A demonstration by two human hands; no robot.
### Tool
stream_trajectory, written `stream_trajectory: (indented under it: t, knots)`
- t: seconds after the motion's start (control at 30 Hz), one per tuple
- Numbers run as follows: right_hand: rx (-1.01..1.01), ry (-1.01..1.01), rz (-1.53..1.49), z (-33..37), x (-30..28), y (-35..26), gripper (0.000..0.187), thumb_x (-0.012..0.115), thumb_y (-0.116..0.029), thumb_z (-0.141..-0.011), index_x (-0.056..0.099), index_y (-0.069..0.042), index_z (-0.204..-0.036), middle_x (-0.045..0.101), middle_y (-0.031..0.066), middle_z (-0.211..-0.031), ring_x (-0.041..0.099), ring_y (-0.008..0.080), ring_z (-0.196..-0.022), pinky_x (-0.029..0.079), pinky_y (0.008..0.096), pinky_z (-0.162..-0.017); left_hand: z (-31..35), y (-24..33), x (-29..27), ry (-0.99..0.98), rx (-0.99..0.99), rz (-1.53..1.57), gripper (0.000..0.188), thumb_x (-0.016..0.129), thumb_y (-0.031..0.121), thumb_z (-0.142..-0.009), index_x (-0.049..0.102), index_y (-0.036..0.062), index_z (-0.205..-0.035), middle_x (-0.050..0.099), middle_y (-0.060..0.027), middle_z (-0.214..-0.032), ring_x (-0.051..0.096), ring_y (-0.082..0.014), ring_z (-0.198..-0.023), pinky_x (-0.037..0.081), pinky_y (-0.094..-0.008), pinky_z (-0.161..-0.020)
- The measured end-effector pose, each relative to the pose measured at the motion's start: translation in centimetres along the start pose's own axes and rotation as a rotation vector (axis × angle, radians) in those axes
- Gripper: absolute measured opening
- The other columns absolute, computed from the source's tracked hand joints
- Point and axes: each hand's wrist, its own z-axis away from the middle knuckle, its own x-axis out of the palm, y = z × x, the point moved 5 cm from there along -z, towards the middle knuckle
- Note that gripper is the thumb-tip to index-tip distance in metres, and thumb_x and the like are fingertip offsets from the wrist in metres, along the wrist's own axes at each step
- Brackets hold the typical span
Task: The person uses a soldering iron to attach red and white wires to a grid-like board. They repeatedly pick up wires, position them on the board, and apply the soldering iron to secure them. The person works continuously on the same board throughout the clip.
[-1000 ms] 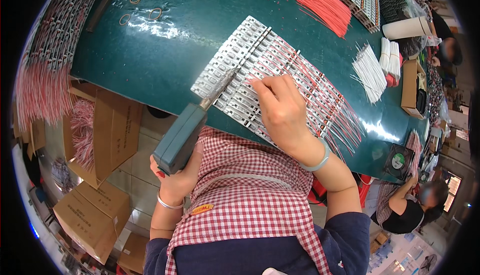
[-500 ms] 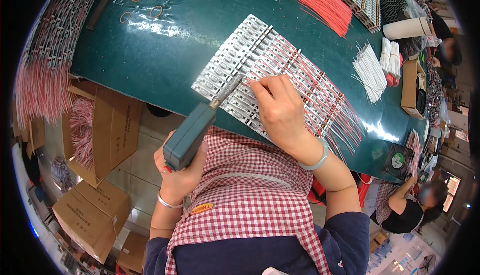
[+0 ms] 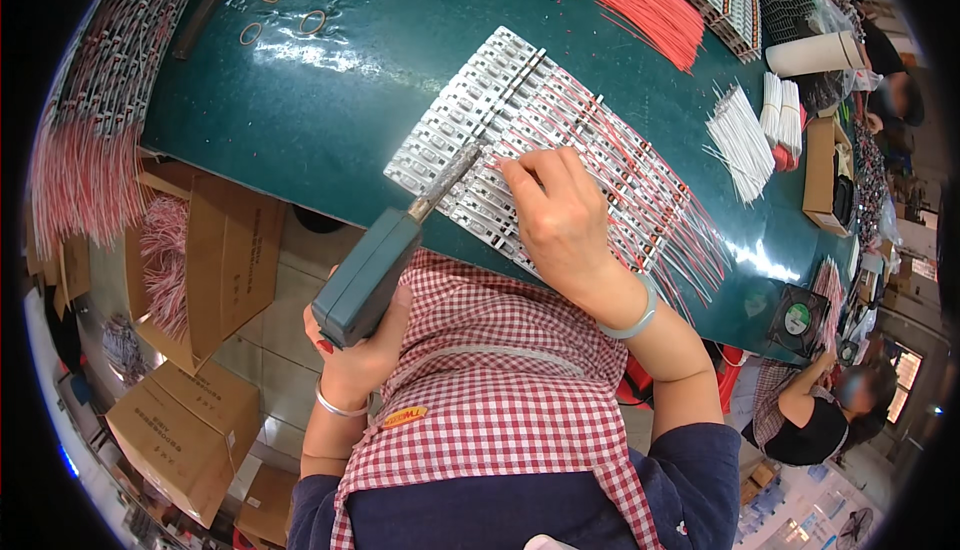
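Note:
My left hand point(image 3: 365, 355) is wrapped round the grip of a dark green soldering gun point(image 3: 368, 275). Its long metal tip reaches up and right over rows of small silver metal holders point(image 3: 440, 140), which lie side by side in a slanted block on the table. Close to that tip, my right hand point(image 3: 560, 210) is closed in a pinch on what looks like the end of a thin red wire; the fingers hide most of it. Red and white wires point(image 3: 690, 240) run from the block's right part and fan out toward its lower right.
The green table point(image 3: 330, 130) carries rubber bands point(image 3: 313, 23), a red wire bundle point(image 3: 655, 12) and white wire bundles point(image 3: 740, 145). Finished-looking wired pieces point(image 3: 95, 120) hang over its left edge. Cardboard boxes point(image 3: 185, 430) stand below left. Another person point(image 3: 815, 400) sits at the right.
The soldering gun has shifted slightly down and left, its tip drawing a little away from my right fingertips. My right hand stays almost where it was.

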Motion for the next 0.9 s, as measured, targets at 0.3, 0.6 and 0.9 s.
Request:
stream_trajectory:
  t: [0.3,0.6,0.9]
  knots:
    - [0.02,-0.001,0.021,0.0,0.0,0.0,0.022,0.065,-0.001,-0.072,0.068,0.002,-0.094,0.056,0.0072,-0.083,0.055,0.0225,-0.076,0.047,0.032,-0.059,0.0,0.6,-0.3,0.033,0.089,-0.038,0.019,0.074,0.002,-0.075,0.069,-0.0037,-0.092,0.07,-0.0129,-0.083,0.067,-0.0194,-0.067,0.053,-0.0278,-0.062]
    - [0.05,0.037,-0.046,0.5,-0.1,-0.5,0.022,0.064,0.001,-0.071,0.067,0.0,-0.093,0.058,0.0075,-0.084,0.056,0.0236,-0.075,0.048,0.0343,-0.063,0.4,0.4,-0.6,0.031,0.062,-0.003,0.018,0.074,-0.002,-0.075,0.069,-0.0038,-0.092,0.07,-0.0095,-0.084,0.065,-0.0145,-0.069,0.051,-0.0254,-0.062]
    - [0.073,0.033,-0.002,0.6,0.3,-0.5,0.02,0.065,0.0,-0.071,0.066,0.0,-0.091,0.056,0.0074,-0.081,0.055,0.0235,-0.074,0.047,0.0338,-0.063,0.5,0.4,-0.3,-0.022,0.042,0.015,0.018,0.073,-0.003,-0.075,0.067,-0.0039,-0.093,0.066,-0.0084,-0.085,0.062,-0.0127,-0.069,0.049,-0.024,-0.062]
